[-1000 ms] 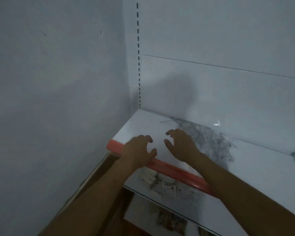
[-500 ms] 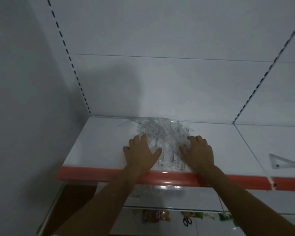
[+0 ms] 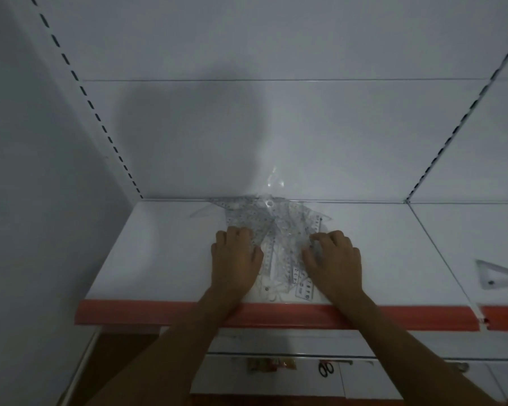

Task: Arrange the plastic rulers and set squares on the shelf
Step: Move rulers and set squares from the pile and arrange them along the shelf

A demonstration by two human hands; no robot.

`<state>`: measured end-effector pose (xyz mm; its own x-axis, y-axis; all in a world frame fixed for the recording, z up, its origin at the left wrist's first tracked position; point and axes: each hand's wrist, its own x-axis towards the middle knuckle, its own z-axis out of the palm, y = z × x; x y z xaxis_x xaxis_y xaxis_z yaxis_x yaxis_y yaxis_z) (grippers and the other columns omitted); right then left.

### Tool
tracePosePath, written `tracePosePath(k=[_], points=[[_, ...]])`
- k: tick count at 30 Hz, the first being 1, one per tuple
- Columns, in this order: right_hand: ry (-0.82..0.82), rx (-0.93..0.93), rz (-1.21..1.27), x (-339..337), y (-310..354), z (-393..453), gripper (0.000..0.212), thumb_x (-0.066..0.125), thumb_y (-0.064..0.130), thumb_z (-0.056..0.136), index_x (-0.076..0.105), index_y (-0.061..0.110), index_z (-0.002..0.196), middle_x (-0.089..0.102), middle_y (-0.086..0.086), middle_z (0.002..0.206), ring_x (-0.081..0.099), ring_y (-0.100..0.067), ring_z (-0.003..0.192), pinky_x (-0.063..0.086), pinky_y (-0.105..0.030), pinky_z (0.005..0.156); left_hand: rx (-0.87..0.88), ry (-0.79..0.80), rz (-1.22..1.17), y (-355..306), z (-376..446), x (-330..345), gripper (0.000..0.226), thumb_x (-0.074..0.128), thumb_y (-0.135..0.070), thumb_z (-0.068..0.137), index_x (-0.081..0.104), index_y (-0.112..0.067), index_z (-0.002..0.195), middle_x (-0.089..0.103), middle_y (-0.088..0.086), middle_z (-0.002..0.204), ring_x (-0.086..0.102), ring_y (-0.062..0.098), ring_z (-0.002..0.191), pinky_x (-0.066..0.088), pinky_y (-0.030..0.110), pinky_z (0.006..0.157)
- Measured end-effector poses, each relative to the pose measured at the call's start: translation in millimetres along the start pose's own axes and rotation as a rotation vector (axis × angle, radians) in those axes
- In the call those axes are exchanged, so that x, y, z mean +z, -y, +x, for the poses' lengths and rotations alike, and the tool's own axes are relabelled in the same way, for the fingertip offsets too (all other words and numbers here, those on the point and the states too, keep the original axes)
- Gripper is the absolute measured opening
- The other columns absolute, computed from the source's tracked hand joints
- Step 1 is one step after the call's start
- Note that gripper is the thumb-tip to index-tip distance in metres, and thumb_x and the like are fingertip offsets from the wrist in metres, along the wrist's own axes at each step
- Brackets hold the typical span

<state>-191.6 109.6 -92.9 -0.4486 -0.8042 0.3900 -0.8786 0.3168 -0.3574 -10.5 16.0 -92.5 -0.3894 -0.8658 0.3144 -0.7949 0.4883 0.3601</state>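
A loose pile of clear plastic rulers and set squares point(image 3: 279, 230) lies on the white shelf point(image 3: 159, 259) and reaches back to the rear panel. My left hand point(image 3: 235, 259) rests on the pile's left side with its fingers bent down onto the plastic. My right hand point(image 3: 333, 259) rests on the pile's right side, its fingers also bent over the pieces. Both forearms cross the shelf's red front edge point(image 3: 129, 315). A single clear set square point(image 3: 499, 273) lies apart on the neighbouring shelf section to the right.
A grey wall point(image 3: 27, 200) closes the left side. Slotted uprights point(image 3: 112, 142) frame the white back panel. On a lower shelf sit black scissors point(image 3: 325, 369) and small coloured packets point(image 3: 272, 364).
My view has swung right, so the shelf is seen head-on. Both hands went from hovering at the front edge to lying on the pile, and their fingers have since bent down onto it.
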Motion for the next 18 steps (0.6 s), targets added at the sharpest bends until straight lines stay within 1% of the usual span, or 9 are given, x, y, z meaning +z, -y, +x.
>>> tracePosePath(k=[2, 4, 6, 7, 9, 10, 12, 15, 18], points=[[-0.003, 0.011, 0.013, -0.6, 0.8, -1.6, 0.034, 0.053, 0.042, 0.083, 0.068, 0.017, 0.100, 0.062, -0.004, 0.095, 0.058, -0.021, 0.083, 0.041, -0.032, 0.071, 0.005, -0.019, -0.044, 1.7, -1.3, -0.5, 0.031, 0.050, -0.033, 0.083, 0.061, -0.014, 0.106, 0.058, 0.009, 0.103, 0.051, 0.029, 0.092, 0.047, 0.041, 0.073], [-0.005, 0.029, 0.028, -1.7, 1.1, -2.6, 0.031, 0.050, 0.039, 0.084, 0.067, 0.017, 0.097, 0.062, -0.003, 0.094, 0.058, -0.021, 0.082, 0.041, -0.032, 0.070, -0.005, -0.041, -0.121, 2.8, -1.0, -1.3, 0.032, 0.041, -0.031, 0.084, 0.062, -0.014, 0.101, 0.060, 0.008, 0.099, 0.053, 0.028, 0.089, 0.048, 0.043, 0.072], [-0.014, 0.022, 0.014, -2.2, 1.7, -4.1, 0.032, 0.045, 0.038, 0.087, 0.066, 0.016, 0.094, 0.063, -0.003, 0.092, 0.059, -0.022, 0.080, 0.042, -0.032, 0.069, -0.032, -0.056, -0.201, 5.0, -0.9, -1.6, 0.034, 0.033, -0.029, 0.086, 0.061, -0.015, 0.100, 0.061, 0.006, 0.097, 0.053, 0.027, 0.089, 0.048, 0.043, 0.076], [-0.020, 0.017, 0.007, -2.7, 2.6, -4.7, 0.033, 0.041, 0.038, 0.088, 0.065, 0.016, 0.094, 0.063, -0.003, 0.091, 0.059, -0.022, 0.079, 0.042, -0.033, 0.068, -0.048, -0.066, -0.238, 6.1, -1.3, -1.8, 0.029, 0.035, -0.025, 0.088, 0.061, -0.015, 0.099, 0.061, 0.005, 0.096, 0.053, 0.026, 0.089, 0.047, 0.042, 0.078], [-0.036, 0.014, 0.013, -4.2, 4.1, -5.0, 0.034, 0.038, 0.037, 0.089, 0.064, 0.015, 0.093, 0.064, -0.004, 0.089, 0.059, -0.023, 0.077, 0.043, -0.033, 0.066, -0.075, -0.088, -0.303, 7.2, -0.8, -2.8, 0.014, 0.046, -0.012, 0.090, 0.059, -0.015, 0.094, 0.060, 0.004, 0.093, 0.050, 0.023, 0.088, 0.046, 0.041, 0.078], [-0.042, 0.014, 0.020, -4.8, 4.8, -5.0, 0.034, 0.038, 0.036, 0.089, 0.064, 0.014, 0.092, 0.063, -0.005, 0.088, 0.058, -0.023, 0.075, 0.043, -0.032, 0.065, -0.076, -0.096, -0.324, 7.1, 0.0, -3.4, 0.011, 0.050, -0.007, 0.089, 0.058, -0.015, 0.091, 0.059, 0.004, 0.091, 0.049, 0.022, 0.087, 0.046, 0.040, 0.078], [-0.042, 0.024, 0.034, -6.0, 6.0, -5.2, 0.029, 0.042, 0.033, 0.088, 0.061, 0.013, 0.087, 0.060, -0.004, 0.085, 0.056, -0.022, 0.072, 0.042, -0.031, 0.062, -0.081, -0.097, -0.381, 6.5, 0.0, -5.8, 0.011, 0.055, -0.004, 0.085, 0.056, -0.015, 0.086, 0.057, 0.002, 0.088, 0.048, 0.019, 0.086, 0.046, 0.038, 0.077], [-0.028, 0.032, 0.071, -9.3, 9.5, -4.8, 0.020, 0.044, 0.033, 0.082, 0.053, 0.015, 0.079, 0.052, 0.001, 0.081, 0.049, -0.017, 0.068, 0.034, -0.027, 0.060, -0.135, -0.081, -0.519, 7.8, -0.3, -11.3, 0.014, 0.058, -0.002, 0.083, 0.054, -0.016, 0.082, 0.054, -0.002, 0.085, 0.051, 0.017, 0.083, 0.046, 0.033, 0.076], [-0.001, 0.021, 0.128, -9.2, 9.6, -5.1, 0.014, 0.049, 0.029, 0.081, 0.049, 0.016, 0.079, 0.050, 0.002, 0.090, 0.046, -0.013, 0.072, 0.033, -0.022, 0.057, -0.199, -0.100, -0.682, 11.0, -2.5, -15.5, 0.018, 0.056, 0.003, 0.083, 0.053, -0.014, 0.080, 0.054, -0.002, 0.083, 0.053, 0.013, 0.075, 0.048, 0.028, 0.071]])
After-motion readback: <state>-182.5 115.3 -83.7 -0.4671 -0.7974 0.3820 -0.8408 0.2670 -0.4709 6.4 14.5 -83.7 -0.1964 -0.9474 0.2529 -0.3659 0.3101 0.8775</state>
